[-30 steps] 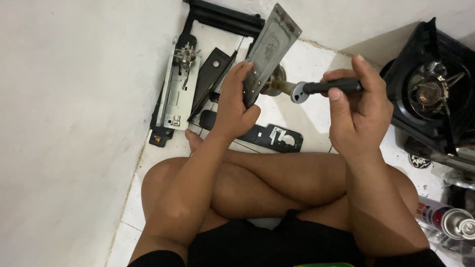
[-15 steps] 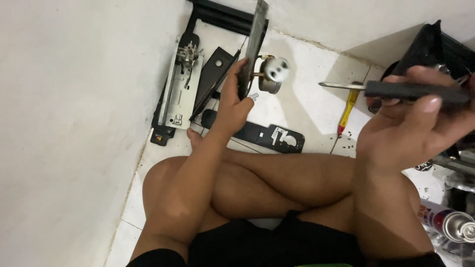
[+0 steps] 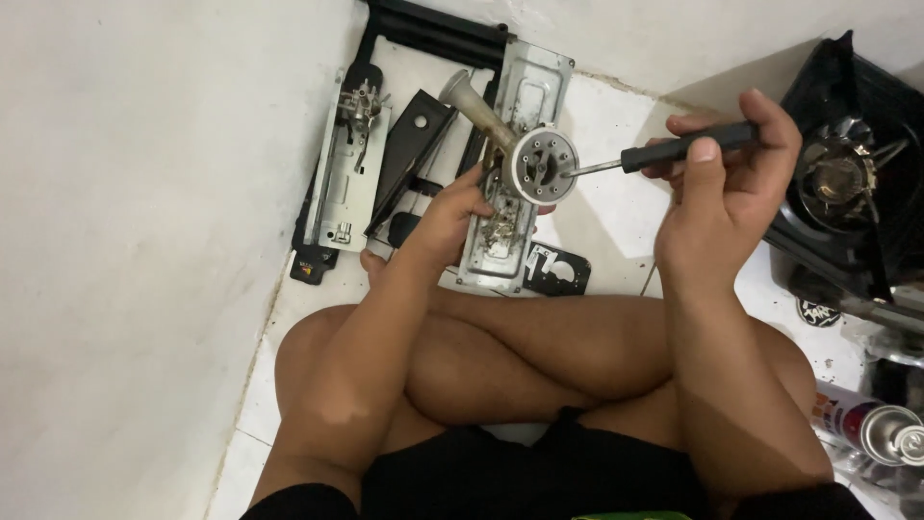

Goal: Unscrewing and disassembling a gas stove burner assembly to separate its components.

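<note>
Burner assembly (image 3: pixel 539 166), round silvery head with a ring of small holes and a tapering tube running up-left from it, being held above the tiled floor (image 3: pixel 616 207), in front of crossed bare legs (image 3: pixel 520 356). Left hand (image 3: pixel 452 217) gripping from below, fingers curled closed around the lower edge of a long grey metal plate (image 3: pixel 515 164) carrying the burner, thumb side hidden behind the plate. Right hand (image 3: pixel 722 193) closing firmly around the black handle of a screwdriver (image 3: pixel 664 152), thumb lying along the grip, shaft pointing left, tip touching or nearly touching the face of the burner head; exact contact not discernible. Burner face turning toward the camera, showing a dark centre and slightly tarnished brass-coloured tube. Lying on the floor behind: a second grey metal panel (image 3: pixel 346 173) with a small valve fitting, a black angled bracket (image 3: pixel 409 144), a black frame (image 3: pixel 438 29) against the wall. Sitting at far right: a black portable gas stove (image 3: pixel 847 164); lying at lower right: a gas canister (image 3: pixel 871 424).
</note>
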